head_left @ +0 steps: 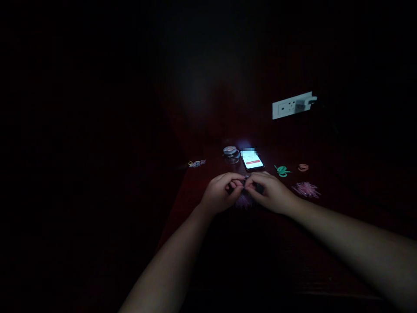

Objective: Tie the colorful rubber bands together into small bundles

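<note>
My left hand [224, 191] and my right hand [269, 191] meet fingertip to fingertip over the dark red table, both pinched. Whatever lies between the fingertips is too small and dim to make out. Just below them is a dim pile of purple strands [244, 201]. Beyond the hands a phone [253, 161] lies with its screen lit. A small lidded glass jar [231, 155] stands to the left of the phone. Right of my right hand are a bundle of green bands [282, 171], some orange bands [303, 167] and a pile of pink strands [306, 189].
A small heap of pale and purple pieces with a yellow ring [197, 164] lies near the table's left edge. On the wall at the back right is a white socket plate [288, 106] with a plug in it. The surroundings are very dark.
</note>
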Demonstrator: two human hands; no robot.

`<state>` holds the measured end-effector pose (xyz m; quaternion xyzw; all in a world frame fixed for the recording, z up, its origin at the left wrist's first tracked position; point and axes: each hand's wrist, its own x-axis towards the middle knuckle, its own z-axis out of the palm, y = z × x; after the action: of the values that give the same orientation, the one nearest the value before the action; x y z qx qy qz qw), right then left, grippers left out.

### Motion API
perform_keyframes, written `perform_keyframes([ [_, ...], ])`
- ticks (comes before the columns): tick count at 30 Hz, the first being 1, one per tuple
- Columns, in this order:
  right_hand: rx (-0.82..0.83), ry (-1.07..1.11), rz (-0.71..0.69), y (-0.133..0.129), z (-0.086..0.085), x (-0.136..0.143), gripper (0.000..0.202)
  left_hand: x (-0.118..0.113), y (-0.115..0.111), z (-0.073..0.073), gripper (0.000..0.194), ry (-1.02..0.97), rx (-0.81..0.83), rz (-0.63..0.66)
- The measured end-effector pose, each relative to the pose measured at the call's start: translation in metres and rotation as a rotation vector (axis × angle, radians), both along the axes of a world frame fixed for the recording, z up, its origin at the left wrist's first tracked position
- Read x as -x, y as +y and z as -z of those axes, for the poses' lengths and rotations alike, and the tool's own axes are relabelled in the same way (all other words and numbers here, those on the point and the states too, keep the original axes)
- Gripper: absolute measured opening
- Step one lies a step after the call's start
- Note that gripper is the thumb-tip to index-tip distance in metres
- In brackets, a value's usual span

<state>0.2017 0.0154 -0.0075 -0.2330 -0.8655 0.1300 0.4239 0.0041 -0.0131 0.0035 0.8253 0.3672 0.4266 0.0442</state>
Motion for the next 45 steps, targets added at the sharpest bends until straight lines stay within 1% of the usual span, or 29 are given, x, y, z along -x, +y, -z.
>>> perform_keyframes([
  [7, -0.011, 0.019, 0.023, 0.0024, 0.0025, 0.0003, 0.007, 0.0005, 0.0011, 0.0015, 0.023, -0.046, -0.051, -0.031],
  [13, -0.009, 0.048, 0.041, 0.0020, 0.0033, 0.0001, 0.008, 0.0006, 0.0004, 0.0007, 0.022, -0.060, -0.036, -0.028],
  [21, -0.005, 0.077, 0.040, 0.0012, 0.0037, 0.0008, 0.006, 0.0010, 0.0000, 0.0003, 0.021, -0.046, -0.057, -0.035],
  [45, -0.027, 0.082, 0.030, 0.0015, 0.0040, 0.0002, 0.008, -0.0001, -0.0016, -0.0020, 0.014, -0.053, -0.075, -0.031],
])
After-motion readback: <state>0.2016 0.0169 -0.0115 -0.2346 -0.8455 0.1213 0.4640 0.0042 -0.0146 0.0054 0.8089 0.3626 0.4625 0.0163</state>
